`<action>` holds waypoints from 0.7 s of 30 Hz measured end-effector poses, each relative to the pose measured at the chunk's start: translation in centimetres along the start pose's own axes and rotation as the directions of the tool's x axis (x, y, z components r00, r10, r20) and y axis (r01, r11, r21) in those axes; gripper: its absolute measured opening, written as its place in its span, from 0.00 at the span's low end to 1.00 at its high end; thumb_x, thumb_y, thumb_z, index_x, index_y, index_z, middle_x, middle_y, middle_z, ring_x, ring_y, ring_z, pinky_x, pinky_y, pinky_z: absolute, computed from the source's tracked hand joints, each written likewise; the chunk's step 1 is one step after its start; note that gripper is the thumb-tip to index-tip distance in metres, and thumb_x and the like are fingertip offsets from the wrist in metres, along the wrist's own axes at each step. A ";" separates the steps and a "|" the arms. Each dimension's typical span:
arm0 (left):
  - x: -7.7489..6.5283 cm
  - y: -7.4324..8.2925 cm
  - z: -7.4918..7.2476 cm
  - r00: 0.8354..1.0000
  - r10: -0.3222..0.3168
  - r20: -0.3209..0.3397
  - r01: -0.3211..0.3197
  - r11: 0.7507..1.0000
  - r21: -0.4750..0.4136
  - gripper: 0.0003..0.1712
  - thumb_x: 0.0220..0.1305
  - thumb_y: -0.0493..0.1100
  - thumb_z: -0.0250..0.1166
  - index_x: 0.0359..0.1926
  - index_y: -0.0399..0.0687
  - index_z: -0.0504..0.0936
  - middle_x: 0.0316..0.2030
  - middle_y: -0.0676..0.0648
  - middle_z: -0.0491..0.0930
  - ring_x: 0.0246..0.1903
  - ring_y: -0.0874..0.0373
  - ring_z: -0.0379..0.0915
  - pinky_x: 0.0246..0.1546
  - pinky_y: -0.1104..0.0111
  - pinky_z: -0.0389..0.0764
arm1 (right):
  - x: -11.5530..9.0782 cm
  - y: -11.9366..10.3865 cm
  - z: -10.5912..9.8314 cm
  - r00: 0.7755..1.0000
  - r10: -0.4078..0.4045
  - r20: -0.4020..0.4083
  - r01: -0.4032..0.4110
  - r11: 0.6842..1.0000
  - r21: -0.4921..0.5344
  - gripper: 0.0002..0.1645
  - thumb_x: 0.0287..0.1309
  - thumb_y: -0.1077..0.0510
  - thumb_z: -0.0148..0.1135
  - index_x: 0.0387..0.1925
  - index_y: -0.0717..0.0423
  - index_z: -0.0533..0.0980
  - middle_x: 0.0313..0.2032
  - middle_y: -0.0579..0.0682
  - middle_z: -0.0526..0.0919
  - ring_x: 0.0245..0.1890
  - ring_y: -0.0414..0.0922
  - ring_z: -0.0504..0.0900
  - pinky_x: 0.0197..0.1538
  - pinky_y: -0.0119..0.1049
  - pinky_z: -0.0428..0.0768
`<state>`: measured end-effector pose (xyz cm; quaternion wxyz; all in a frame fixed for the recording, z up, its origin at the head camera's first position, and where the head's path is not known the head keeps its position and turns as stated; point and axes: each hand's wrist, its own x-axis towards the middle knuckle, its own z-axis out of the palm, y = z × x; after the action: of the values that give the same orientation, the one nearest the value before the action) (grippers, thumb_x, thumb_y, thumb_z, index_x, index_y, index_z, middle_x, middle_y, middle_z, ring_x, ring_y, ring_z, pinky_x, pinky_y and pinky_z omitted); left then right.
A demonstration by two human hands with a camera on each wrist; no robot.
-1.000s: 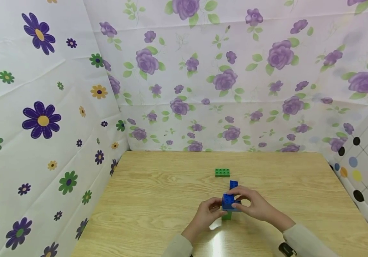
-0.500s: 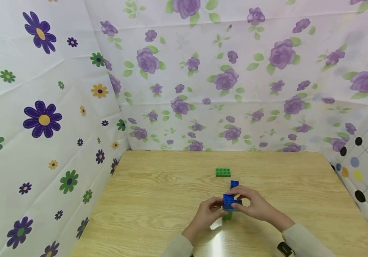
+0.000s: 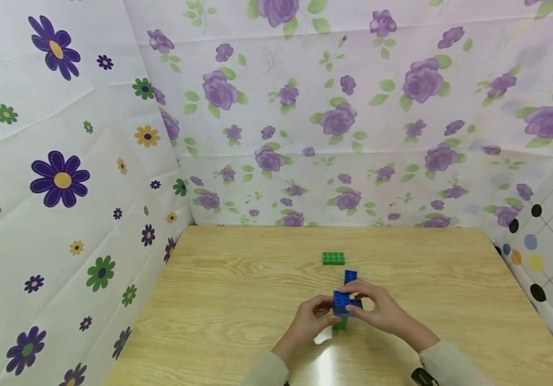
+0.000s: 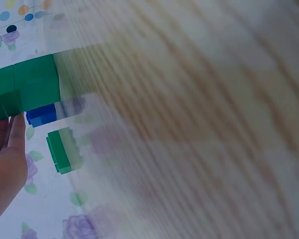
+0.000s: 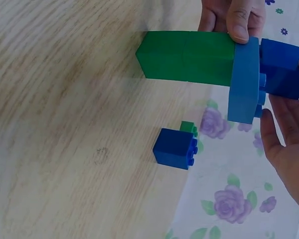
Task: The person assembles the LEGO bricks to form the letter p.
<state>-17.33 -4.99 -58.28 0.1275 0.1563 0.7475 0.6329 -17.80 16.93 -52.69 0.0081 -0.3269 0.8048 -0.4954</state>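
A tower of toy building bricks stands upright on the table. Two green bricks (image 5: 189, 57) form its column, and a lighter blue brick (image 5: 245, 82) lies across the top, overhanging one side. On part of that brick's studs sits a dark blue brick (image 5: 284, 67), tilted slightly; whether it is fully seated I cannot tell. My right hand (image 3: 384, 311) pinches the dark blue brick between thumb and fingers. From the left, my left hand (image 3: 307, 323) grips the tower, its thumb where green meets lighter blue. Left fingertips touch the upper green brick in the left wrist view.
Just behind the tower stands a loose blue brick (image 3: 351, 276). Farther back lies a flat green brick (image 3: 333, 258). The wooden table (image 3: 237, 284) meets patterned cloth (image 3: 305, 177) at the back and sides.
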 end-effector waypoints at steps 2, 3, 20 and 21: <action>0.0 0.0 0.0 1.000 0.007 -0.002 -0.007 1.000 0.002 0.18 0.61 0.41 0.69 0.53 0.51 0.80 0.49 0.54 0.80 0.52 0.61 0.75 0.56 0.71 0.76 | 0.0 0.1 0.0 1.000 0.002 -0.003 -0.002 1.000 -0.024 0.21 0.61 0.55 0.65 0.56 0.48 0.76 0.50 0.44 0.79 0.49 0.39 0.78 0.48 0.37 0.83; 0.0 0.0 0.0 1.000 0.008 -0.003 -0.008 1.000 0.001 0.18 0.61 0.41 0.69 0.53 0.50 0.80 0.49 0.53 0.80 0.52 0.60 0.75 0.57 0.70 0.76 | 0.0 0.1 0.0 1.000 0.002 -0.004 -0.003 0.999 -0.035 0.21 0.61 0.55 0.65 0.56 0.48 0.76 0.50 0.43 0.79 0.48 0.39 0.78 0.48 0.37 0.83; 0.1 0.1 0.0 1.000 -0.010 -0.001 0.010 1.000 -0.002 0.18 0.60 0.40 0.69 0.52 0.52 0.80 0.48 0.55 0.80 0.52 0.61 0.75 0.57 0.70 0.76 | 0.4 -3.0 -0.2 0.999 0.048 -0.005 -0.048 0.999 -0.014 0.20 0.58 0.64 0.66 0.53 0.62 0.77 0.47 0.56 0.80 0.46 0.50 0.80 0.48 0.48 0.83; 0.1 0.1 0.0 1.000 -0.006 0.000 0.006 1.000 -0.002 0.18 0.60 0.40 0.69 0.52 0.51 0.80 0.48 0.54 0.80 0.52 0.60 0.75 0.57 0.70 0.76 | 0.4 -3.2 -0.3 0.998 0.059 -0.003 -0.059 0.998 -0.005 0.20 0.58 0.64 0.66 0.53 0.62 0.77 0.47 0.56 0.80 0.46 0.51 0.80 0.48 0.49 0.83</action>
<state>-17.39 -4.92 -58.18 0.1296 0.1537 0.7474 0.6332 -16.57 16.00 -49.81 0.0210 -0.3022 0.8153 -0.4934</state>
